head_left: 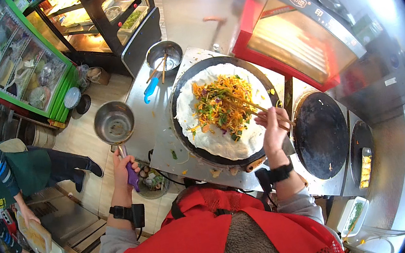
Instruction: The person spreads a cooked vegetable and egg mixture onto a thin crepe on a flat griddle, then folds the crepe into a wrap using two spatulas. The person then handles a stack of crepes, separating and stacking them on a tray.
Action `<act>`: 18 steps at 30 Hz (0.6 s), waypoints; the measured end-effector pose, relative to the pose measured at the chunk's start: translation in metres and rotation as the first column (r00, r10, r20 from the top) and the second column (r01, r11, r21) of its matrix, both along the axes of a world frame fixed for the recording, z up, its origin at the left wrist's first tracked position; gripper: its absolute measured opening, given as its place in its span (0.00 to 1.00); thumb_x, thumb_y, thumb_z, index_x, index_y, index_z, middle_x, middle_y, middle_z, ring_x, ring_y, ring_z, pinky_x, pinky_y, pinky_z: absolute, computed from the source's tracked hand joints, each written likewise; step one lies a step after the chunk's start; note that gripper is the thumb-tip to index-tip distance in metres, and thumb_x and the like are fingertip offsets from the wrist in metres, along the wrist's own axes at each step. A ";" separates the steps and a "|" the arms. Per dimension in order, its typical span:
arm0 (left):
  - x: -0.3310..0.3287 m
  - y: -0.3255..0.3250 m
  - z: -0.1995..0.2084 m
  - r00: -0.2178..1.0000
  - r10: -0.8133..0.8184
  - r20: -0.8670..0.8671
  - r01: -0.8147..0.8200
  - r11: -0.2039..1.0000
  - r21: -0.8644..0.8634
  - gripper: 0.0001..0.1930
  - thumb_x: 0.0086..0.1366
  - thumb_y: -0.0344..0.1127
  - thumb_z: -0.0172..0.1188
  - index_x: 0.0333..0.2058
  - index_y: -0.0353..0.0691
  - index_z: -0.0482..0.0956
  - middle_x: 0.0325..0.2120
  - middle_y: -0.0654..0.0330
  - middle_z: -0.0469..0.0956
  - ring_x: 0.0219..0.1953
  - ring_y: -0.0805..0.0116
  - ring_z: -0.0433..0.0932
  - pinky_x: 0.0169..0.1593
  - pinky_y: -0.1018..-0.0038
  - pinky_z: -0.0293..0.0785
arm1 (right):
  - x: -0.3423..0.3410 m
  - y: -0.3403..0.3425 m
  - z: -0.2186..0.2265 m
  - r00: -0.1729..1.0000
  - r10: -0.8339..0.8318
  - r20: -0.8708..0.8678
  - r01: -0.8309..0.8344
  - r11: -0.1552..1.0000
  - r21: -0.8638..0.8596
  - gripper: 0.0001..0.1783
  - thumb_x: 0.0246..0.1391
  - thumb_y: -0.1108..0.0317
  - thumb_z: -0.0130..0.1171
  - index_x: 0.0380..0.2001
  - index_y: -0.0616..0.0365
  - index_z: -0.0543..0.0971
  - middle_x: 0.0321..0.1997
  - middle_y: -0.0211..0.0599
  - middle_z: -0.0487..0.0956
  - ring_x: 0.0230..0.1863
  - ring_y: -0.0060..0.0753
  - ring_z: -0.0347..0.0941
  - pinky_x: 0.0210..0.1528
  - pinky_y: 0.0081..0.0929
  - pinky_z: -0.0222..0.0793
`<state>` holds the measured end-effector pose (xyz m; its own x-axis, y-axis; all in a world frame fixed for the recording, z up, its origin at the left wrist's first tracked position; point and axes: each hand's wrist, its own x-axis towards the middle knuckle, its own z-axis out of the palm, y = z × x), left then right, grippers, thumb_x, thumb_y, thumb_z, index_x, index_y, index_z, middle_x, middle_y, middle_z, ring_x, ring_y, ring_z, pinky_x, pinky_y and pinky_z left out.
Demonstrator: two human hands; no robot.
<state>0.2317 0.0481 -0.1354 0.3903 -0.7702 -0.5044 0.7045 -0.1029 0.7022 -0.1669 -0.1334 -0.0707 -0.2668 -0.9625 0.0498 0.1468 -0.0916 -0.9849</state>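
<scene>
Green-framed glass display cases (20,63) are seen at about ten o'clock, with another person (9,177) in a striped sleeve and green apron at nine o'clock, holding a tray (35,235).

Next, the left hand (125,170) is seen at seven o'clock, its fingers closed around the purple handle of a steel ladle (114,123); the ladle's round bowl is held out over the floor, just left of the steel bench (157,132). A small bowl of scraps (152,181) sits just right of that hand. A steel pot (163,56) with utensils in it stands at eleven o'clock, with a blue-handled tool (151,89) beside it.

At the centre, a pale crepe (223,111) is spread across a round black griddle (182,85), topped with a heap of shredded orange, green and purple vegetables (222,103).

The right hand (273,130) is seen just right of centre, its fingers gripping a pair of wooden chopsticks (245,101), whose tips are laid in the topping.

A second, bare black griddle (320,134) lies at three o'clock. A red-framed oven (298,37) is seen at one o'clock.
</scene>
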 end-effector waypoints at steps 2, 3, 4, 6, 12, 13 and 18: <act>0.007 -0.004 -0.011 0.996 -0.070 -0.058 0.070 0.997 0.012 0.30 0.65 0.26 0.46 0.62 0.54 0.48 0.27 0.58 0.67 0.21 0.72 0.65 0.23 0.74 0.66 | 0.022 -0.007 0.001 0.999 0.044 -0.022 -0.045 0.998 -0.036 0.10 0.63 0.66 0.50 0.35 0.63 0.68 0.27 0.45 0.79 0.24 0.33 0.78 0.28 0.27 0.77; 0.009 -0.006 -0.014 0.991 -0.107 -0.079 0.108 0.994 0.011 0.30 0.65 0.26 0.46 0.62 0.54 0.48 0.27 0.58 0.67 0.21 0.71 0.65 0.23 0.74 0.66 | 0.030 -0.009 0.000 0.993 0.122 -0.003 -0.122 0.990 -0.064 0.10 0.64 0.65 0.49 0.35 0.63 0.68 0.28 0.46 0.79 0.25 0.33 0.78 0.28 0.26 0.77; 0.010 -0.008 -0.017 0.986 -0.137 -0.097 0.140 0.990 0.027 0.29 0.65 0.26 0.46 0.62 0.54 0.48 0.27 0.58 0.67 0.21 0.71 0.66 0.23 0.74 0.66 | 0.036 -0.010 0.000 0.991 0.133 -0.013 -0.134 0.990 -0.050 0.11 0.64 0.65 0.49 0.35 0.63 0.68 0.27 0.45 0.78 0.25 0.33 0.78 0.28 0.25 0.77; 0.013 -0.012 -0.020 0.970 -0.192 -0.152 0.196 0.981 0.014 0.28 0.65 0.27 0.46 0.62 0.52 0.49 0.26 0.58 0.68 0.22 0.71 0.67 0.23 0.74 0.66 | 0.042 -0.009 -0.002 0.995 0.070 -0.073 -0.073 0.997 -0.038 0.11 0.64 0.64 0.49 0.35 0.63 0.68 0.28 0.45 0.78 0.25 0.32 0.78 0.29 0.25 0.77; 0.019 -0.028 -0.023 0.927 -0.336 -0.165 0.343 0.939 0.014 0.27 0.65 0.27 0.46 0.60 0.55 0.52 0.27 0.58 0.68 0.21 0.71 0.66 0.22 0.75 0.66 | 0.044 0.018 0.010 0.969 0.229 -0.091 -0.234 0.971 -0.052 0.09 0.64 0.67 0.47 0.35 0.62 0.67 0.30 0.47 0.80 0.27 0.33 0.79 0.29 0.27 0.77; 0.021 -0.031 -0.023 0.918 -0.358 -0.172 0.369 0.929 0.036 0.27 0.65 0.27 0.47 0.60 0.56 0.52 0.27 0.57 0.69 0.21 0.71 0.67 0.22 0.75 0.66 | 0.042 0.022 0.014 0.973 0.187 -0.134 -0.196 0.979 -0.055 0.09 0.64 0.67 0.47 0.35 0.63 0.67 0.29 0.48 0.79 0.26 0.34 0.80 0.27 0.26 0.77; 0.028 -0.047 -0.026 0.865 -0.488 -0.119 0.498 0.864 0.074 0.28 0.66 0.32 0.49 0.63 0.56 0.51 0.33 0.56 0.72 0.22 0.70 0.70 0.22 0.75 0.69 | 0.049 0.014 0.020 0.995 0.011 -0.103 -0.011 1.000 0.000 0.10 0.64 0.67 0.47 0.34 0.64 0.68 0.28 0.48 0.79 0.24 0.35 0.79 0.26 0.27 0.77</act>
<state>0.2595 0.0012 -0.1612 -0.0799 -0.7937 -0.6031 0.6048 -0.5195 0.6036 -0.1183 -0.1192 -0.0505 -0.2500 -0.9652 0.0767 0.0455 -0.0909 -0.9948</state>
